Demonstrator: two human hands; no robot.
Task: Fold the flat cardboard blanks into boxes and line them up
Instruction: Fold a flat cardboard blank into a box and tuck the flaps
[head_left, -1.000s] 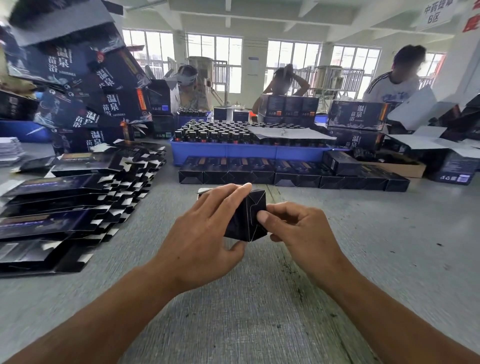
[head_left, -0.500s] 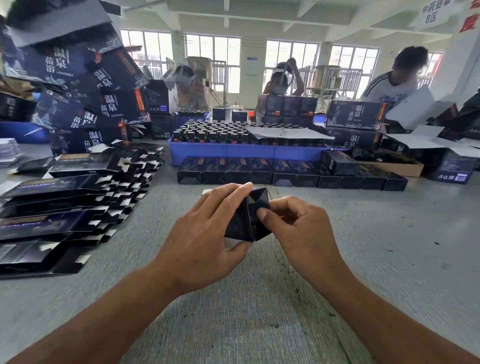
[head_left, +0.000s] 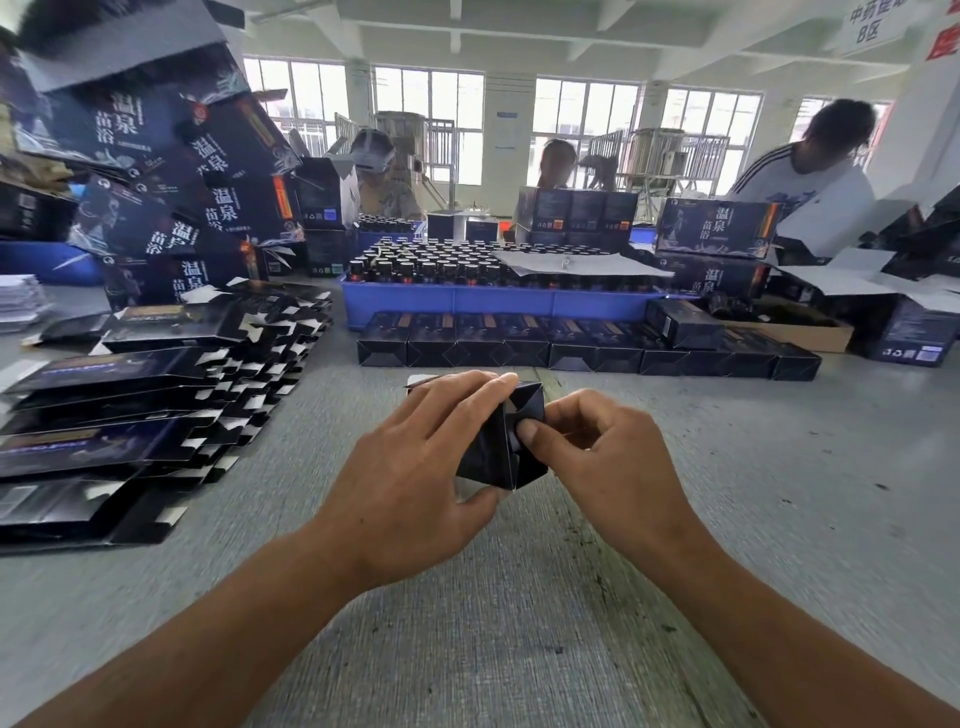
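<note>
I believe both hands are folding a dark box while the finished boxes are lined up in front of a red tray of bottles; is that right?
Not quite: the tray of bottles is blue, not red, as the head view shows. The rest holds: the left hand and right hand both hold the dark box, and the finished boxes are lined up in front of the tray.

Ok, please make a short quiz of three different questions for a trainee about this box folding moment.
1. True or false: the left hand grips the dark box while the right hand presses its end flap.
2. Where do the flat blanks lie: A, left of the hands; B, inside the blue tray; C, on the floor?
3. Fill in: the row of finished boxes stands directly in front of the blue ____.

Key: 1 true; 2 A; 3 tray.
</note>
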